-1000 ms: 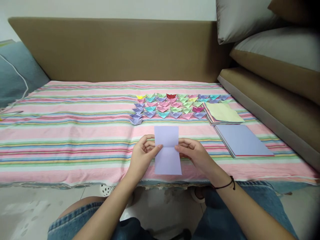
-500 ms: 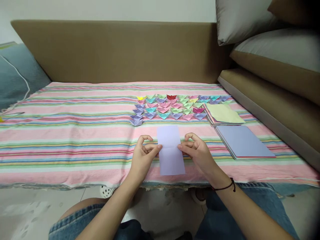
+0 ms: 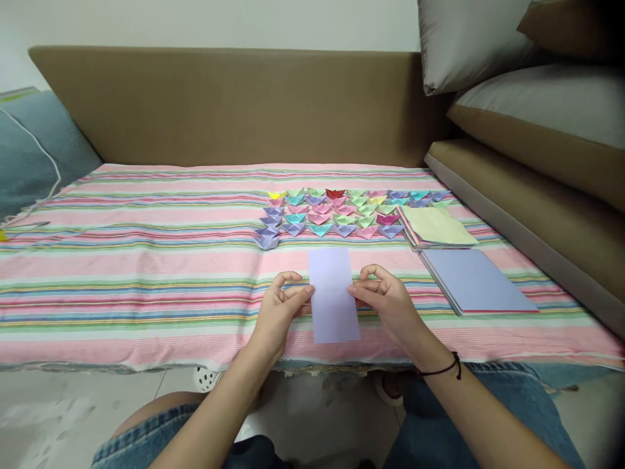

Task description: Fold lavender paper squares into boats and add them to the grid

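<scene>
Striped cloth (image 3: 146, 273) below; left hand (image 3: 277, 314) and right hand (image 3: 393, 305), grip narrow, pinch lilac paper (image 3: 334, 312) at opposite edges, likely to steady it.

Inspection finds no legible text, label, brand, number or sign on any object or surface within the camera's view.

Paper (image 3: 334, 312), single oblong piece, held by its two long sides.
Pale lilac, plain and nearly flat, with a faint crosswise line near mid-length; long axis pointing toward the boats (image 3: 319, 230), slightly slanted; position on the near side of the boats, apart from them.
</scene>
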The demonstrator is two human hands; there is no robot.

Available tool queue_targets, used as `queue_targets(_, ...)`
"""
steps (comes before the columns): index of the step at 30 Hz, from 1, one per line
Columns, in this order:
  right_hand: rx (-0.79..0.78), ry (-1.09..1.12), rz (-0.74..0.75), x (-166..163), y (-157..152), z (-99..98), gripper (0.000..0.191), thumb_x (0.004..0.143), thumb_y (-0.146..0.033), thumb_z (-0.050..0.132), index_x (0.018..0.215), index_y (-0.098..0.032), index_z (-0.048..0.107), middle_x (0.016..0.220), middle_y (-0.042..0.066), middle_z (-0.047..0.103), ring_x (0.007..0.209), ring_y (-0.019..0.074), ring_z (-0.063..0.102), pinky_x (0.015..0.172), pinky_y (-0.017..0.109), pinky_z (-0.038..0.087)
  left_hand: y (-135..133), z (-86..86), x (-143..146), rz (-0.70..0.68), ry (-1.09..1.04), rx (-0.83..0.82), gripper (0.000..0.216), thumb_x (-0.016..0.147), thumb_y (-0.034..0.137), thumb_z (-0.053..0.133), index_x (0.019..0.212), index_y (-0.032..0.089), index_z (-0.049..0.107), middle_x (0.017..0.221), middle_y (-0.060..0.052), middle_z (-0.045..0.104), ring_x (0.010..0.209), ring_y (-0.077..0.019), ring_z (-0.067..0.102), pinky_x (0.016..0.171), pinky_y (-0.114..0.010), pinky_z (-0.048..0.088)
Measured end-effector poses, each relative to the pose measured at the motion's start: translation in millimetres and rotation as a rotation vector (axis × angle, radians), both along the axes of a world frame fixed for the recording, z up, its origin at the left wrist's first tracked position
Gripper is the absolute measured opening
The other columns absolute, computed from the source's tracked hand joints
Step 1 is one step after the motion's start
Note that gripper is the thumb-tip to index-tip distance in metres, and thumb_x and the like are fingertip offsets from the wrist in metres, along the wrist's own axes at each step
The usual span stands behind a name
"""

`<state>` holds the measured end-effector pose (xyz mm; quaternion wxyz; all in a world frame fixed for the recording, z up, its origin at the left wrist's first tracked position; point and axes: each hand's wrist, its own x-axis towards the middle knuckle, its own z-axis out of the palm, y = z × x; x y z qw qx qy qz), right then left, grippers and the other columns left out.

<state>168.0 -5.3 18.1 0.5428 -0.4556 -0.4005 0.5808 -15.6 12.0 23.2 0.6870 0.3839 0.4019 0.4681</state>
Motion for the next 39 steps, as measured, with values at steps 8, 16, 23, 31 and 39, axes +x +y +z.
queue_targets(8,0.207,-0.282,0.038,4.9,0.5,-4.7,0.012,0.078,-0.030,0.061,0.082,-0.020,0.068,0.078,0.003,0.068,0.070,0.0152,0.063,0.063,0.027,0.052,1.9,-4.6,1.6,0.059,0.147,0.171,0.034,0.064,0.024,0.074,0.080,0.020,0.044,0.054,0.008,0.055,0.048,-0.0056,0.050,0.048,-0.015,0.041)
queue_targets(16,0.187,-0.252,0.050,8.8,-0.6,2.5,0.017,0.078,-0.031,0.060,0.086,-0.022,0.072,0.087,0.005,0.071,0.078,0.0185,0.066,0.071,0.032,0.055,0.9,-0.2,-3.2,-0.012,0.240,0.149,0.027,0.063,0.026,0.075,0.085,0.014,0.066,0.060,0.002,0.058,0.058,-0.0086,0.054,0.056,-0.019,0.044)
queue_targets(23,0.145,-0.182,0.014,3.7,-1.4,-5.3,0.027,0.061,-0.026,0.079,0.084,-0.020,0.067,0.076,0.003,0.067,0.075,0.0165,0.064,0.067,0.027,0.053,0.3,-4.7,-0.8,-0.022,0.248,0.244,0.030,0.060,0.022,0.077,0.087,0.015,0.067,0.060,0.003,0.054,0.057,-0.0081,0.051,0.055,-0.020,0.044)
queue_targets(31,0.163,-0.254,-0.081,-1.2,-2.7,-2.3,0.025,0.060,-0.028,0.078,0.080,-0.018,0.067,0.068,0.002,0.064,0.065,0.0151,0.060,0.060,0.028,0.052,-3.0,-3.4,-0.4,0.007,0.336,0.385,0.021,0.067,0.021,0.073,0.086,0.016,0.069,0.062,0.002,0.054,0.056,-0.0091,0.050,0.054,-0.021,0.044)
queue_targets(39,0.333,-0.379,-0.135,-0.5,-4.6,-1.3,0.037,0.067,-0.022,0.073,0.103,-0.023,0.064,0.077,0.002,0.065,0.071,0.0164,0.060,0.064,0.030,0.050,-4.7,3.4,0.0,0.088,0.264,0.376,0.047,0.067,0.020,0.072,0.112,0.025,0.057,0.075,0.003,0.056,0.052,-0.0062,0.051,0.050,-0.019,0.042)
